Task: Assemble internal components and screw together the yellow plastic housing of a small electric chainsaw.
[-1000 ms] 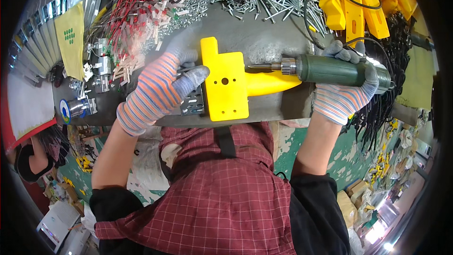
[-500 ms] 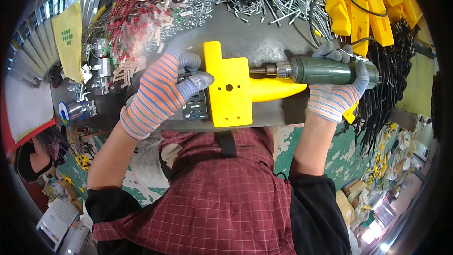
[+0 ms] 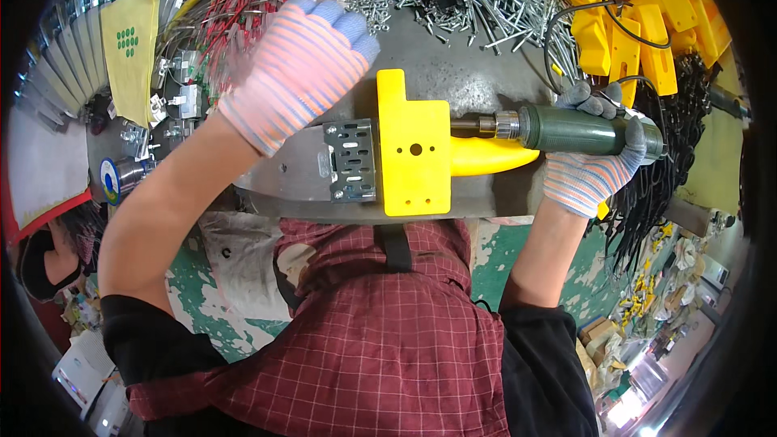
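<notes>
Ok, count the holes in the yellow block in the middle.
5: a large hole, small holes to its left and right, and two more near the lower edge of the yellow block. Unseen sides may hide more.

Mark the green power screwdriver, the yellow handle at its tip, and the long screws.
Green power screwdriver [image 3: 571, 131]: head view, middle of its green body.
Yellow handle [image 3: 431, 162]: head view, on its flat plate.
Long screws [image 3: 514, 12]: head view, middle of the pile.

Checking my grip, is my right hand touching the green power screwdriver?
Touching: the head view shows the right hand wrapped around the green power screwdriver, its thumb across the body.
</notes>
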Motion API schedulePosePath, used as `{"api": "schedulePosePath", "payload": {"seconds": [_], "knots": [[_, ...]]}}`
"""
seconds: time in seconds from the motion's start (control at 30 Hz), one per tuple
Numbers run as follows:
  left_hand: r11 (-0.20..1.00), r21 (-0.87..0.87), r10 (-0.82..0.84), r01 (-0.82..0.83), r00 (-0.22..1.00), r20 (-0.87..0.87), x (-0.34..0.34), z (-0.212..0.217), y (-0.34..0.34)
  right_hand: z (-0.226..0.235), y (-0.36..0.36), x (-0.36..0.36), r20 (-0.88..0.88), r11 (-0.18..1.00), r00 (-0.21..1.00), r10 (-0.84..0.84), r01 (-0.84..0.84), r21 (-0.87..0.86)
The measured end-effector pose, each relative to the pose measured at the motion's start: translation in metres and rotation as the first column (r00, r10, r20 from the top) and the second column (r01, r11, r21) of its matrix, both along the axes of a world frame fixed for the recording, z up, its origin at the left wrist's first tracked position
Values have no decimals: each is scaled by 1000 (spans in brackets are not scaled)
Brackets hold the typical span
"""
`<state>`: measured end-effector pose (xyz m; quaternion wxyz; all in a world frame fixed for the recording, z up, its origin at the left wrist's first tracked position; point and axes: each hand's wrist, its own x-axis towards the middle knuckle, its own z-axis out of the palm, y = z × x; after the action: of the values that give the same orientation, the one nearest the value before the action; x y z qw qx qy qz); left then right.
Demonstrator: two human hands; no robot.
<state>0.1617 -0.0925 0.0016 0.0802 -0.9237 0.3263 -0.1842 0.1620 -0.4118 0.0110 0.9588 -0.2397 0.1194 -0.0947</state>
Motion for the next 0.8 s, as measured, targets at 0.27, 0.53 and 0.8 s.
{"api": "schedulePosePath", "payload": {"seconds": [0.27, 0.53, 0.8], "knots": [[979, -19, 194, -202, 958, -213, 3, 17, -13, -1, 0, 2, -1, 1000, 1000, -18, 18, -20], [475, -726, 337, -498, 865, -373, -115, -11, -28, 2, 4, 0, -15, 1000, 1000, -26, 26, -14], [522, -748, 342, -409, 904, -256, -108, -25, -38, 4, 5, -4, 6, 997, 1000, -30, 31, -78]]}}
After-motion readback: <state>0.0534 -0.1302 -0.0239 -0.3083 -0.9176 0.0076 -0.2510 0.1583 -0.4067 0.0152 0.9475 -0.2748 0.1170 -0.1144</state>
